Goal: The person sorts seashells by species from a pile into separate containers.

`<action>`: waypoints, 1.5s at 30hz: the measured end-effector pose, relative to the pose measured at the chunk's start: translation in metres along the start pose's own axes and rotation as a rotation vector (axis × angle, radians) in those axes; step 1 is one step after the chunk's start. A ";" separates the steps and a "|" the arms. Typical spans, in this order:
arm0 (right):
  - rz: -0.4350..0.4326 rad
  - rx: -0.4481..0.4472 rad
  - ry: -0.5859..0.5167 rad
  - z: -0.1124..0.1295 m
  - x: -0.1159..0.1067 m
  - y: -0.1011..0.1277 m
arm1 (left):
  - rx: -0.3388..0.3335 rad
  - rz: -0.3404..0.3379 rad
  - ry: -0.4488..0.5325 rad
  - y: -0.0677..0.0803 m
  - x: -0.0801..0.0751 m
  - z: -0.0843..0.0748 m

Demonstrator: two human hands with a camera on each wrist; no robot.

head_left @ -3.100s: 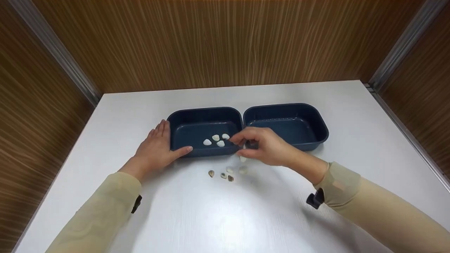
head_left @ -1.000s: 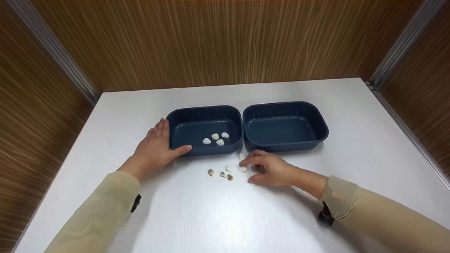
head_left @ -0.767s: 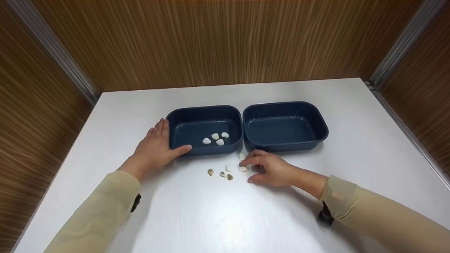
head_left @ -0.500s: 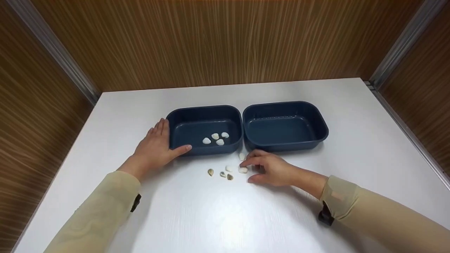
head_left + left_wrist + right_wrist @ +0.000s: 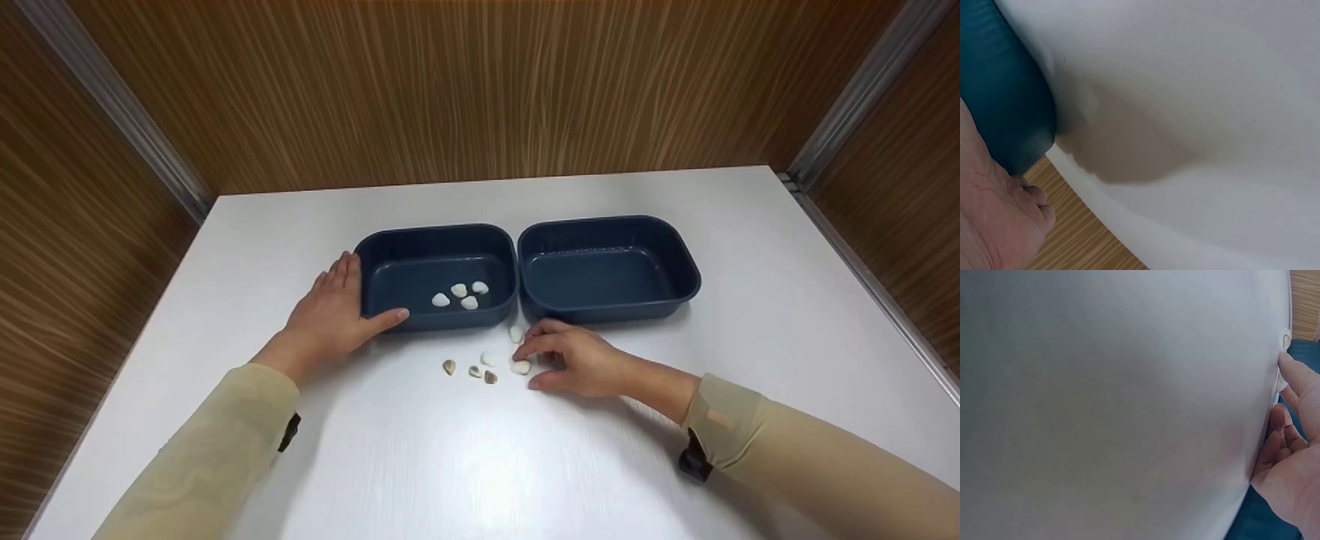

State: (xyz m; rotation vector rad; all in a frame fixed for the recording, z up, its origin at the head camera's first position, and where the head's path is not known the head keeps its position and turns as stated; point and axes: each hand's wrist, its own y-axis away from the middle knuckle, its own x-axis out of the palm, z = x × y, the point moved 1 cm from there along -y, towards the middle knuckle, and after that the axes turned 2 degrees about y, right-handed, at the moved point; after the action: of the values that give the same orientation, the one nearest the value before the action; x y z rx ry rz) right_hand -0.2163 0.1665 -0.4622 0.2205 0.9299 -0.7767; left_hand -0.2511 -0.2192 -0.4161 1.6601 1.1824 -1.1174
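Two dark blue trays stand side by side on the white table (image 5: pixel 480 465). The left tray (image 5: pixel 435 234) holds several white shells (image 5: pixel 459 291); the right tray (image 5: pixel 607 225) holds nothing. My left hand (image 5: pixel 330 315) lies flat on the table against the left tray's near-left corner (image 5: pixel 1005 101), thumb along its front wall. In front of the trays, my right hand (image 5: pixel 547 364) rests on the table with bent fingers. Its index fingertip touches a white shell (image 5: pixel 520 367), also seen in the right wrist view (image 5: pixel 1282 385), and the thumb stays apart from it.
More loose shells lie on the table left of my right hand: a white one (image 5: pixel 488 359), three small brownish ones (image 5: pixel 475 372), and one white shell (image 5: pixel 516 334) by the trays' front walls. Wood-panel walls enclose the table on three sides.
Three seconds ago my right hand hovered at the left tray's front rim; it has come down to the table. In the last second the touched white shell slid slightly nearer. The left hand has not moved.
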 end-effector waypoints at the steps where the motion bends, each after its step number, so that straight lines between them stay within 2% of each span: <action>1: 0.002 0.002 0.003 0.000 0.000 0.000 | -0.001 0.000 0.000 0.000 0.000 0.000; 25: -0.003 -0.021 -0.037 -0.001 0.000 0.000 | 0.002 0.013 -0.005 -0.002 0.002 0.002; 45: 0.036 0.014 -0.022 0.000 0.000 -0.001 | -0.007 0.015 -0.004 -0.003 0.001 0.002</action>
State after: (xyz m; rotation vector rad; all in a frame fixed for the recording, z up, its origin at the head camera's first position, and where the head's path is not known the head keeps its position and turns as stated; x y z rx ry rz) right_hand -0.2173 0.1656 -0.4616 0.2395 0.8976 -0.7517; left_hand -0.2546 -0.2199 -0.4184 1.6574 1.1688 -1.1057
